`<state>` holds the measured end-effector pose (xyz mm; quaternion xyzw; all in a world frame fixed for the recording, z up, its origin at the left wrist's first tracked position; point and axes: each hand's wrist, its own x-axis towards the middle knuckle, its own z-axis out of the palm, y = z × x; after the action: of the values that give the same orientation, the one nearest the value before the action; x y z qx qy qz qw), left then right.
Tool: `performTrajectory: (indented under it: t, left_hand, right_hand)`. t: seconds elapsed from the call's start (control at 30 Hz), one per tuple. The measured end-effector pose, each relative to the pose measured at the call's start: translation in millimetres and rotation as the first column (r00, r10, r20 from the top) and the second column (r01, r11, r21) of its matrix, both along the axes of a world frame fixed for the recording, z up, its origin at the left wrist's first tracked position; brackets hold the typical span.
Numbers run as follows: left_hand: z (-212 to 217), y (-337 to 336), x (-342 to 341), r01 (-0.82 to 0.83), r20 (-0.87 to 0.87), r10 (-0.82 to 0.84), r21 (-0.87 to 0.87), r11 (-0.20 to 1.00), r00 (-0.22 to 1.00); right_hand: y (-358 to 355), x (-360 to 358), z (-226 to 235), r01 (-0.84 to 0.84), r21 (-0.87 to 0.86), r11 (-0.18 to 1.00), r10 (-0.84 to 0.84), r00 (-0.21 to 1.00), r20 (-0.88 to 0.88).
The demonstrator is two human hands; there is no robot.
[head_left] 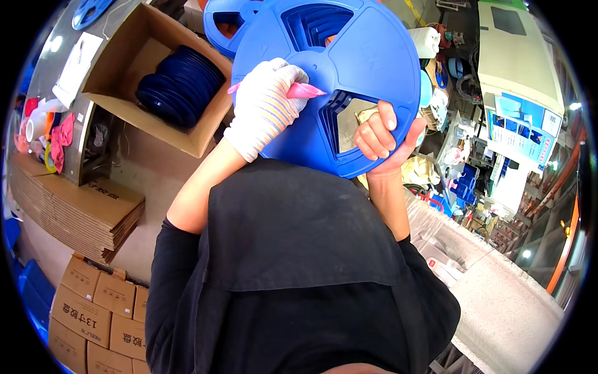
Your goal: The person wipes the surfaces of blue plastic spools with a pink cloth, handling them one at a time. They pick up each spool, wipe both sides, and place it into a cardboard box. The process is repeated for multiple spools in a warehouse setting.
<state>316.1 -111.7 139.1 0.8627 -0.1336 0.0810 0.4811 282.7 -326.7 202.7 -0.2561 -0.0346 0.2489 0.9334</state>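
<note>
Large blue plastic reel (349, 68), held upright in front of the chest, centre of view. The bare right hand (380, 140) grips its lower rim, fingers curled through a spoke opening. The gloved left hand (265, 106) is closed around a pink pointed tool (305, 91), tip touching the reel near the hub. Risk: the 1-handed rim grip looks slight, so pressure from the tool could tilt or drop the reel. A second blue reel (227, 22) lies just behind. Far left, an open brown carton (124, 56) holds stacked dark-blue reels (180, 84); flattened cardboard (81, 215) lies nearer, with small printed brown boxes (93, 311) nearest. Far right, a blue-and-white notice (520, 128).
</note>
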Motion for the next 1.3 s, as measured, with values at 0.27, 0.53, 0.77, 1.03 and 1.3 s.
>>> performTrajectory:
  t: [0.27, 0.53, 0.77, 1.03, 1.3]
  left_hand:
    - [-16.5, -25.2, 8.8, 0.040, 0.049, -0.044, 0.074, 0.996, 0.998]
    - [-43.2, 35.4, 10.6, -0.439, -0.507, 0.003, -0.743, 0.505, 0.862]
    - [15.3, -37.7, 7.8, 0.198, 0.218, -0.149, -0.227, 0.953, 0.965]
    - [-27.2, -44.0, -28.2, 0.264, 0.258, -0.192, -0.287, 0.921, 0.947]
    - [-29.2, -48.7, -0.4, 0.157, 0.277, -0.078, -0.277, 0.948, 0.958]
  right_hand:
    - [-7.7, -15.0, 0.9, 0.025, -0.048, 0.999, -0.026, 0.999, -0.024]
    - [-55.7, -20.5, 6.0, 0.333, 0.126, 0.934, -0.324, 0.942, -0.090]
    - [-51.5, 6.7, 4.3, 0.304, 0.260, 0.916, -0.306, 0.951, -0.036]
    - [-58.7, 19.2, 11.8, 0.290, 0.222, 0.931, -0.320, 0.940, 0.116]
    - [-53.4, 31.8, 26.9, 0.289, 0.166, 0.943, -0.319, 0.926, 0.202]
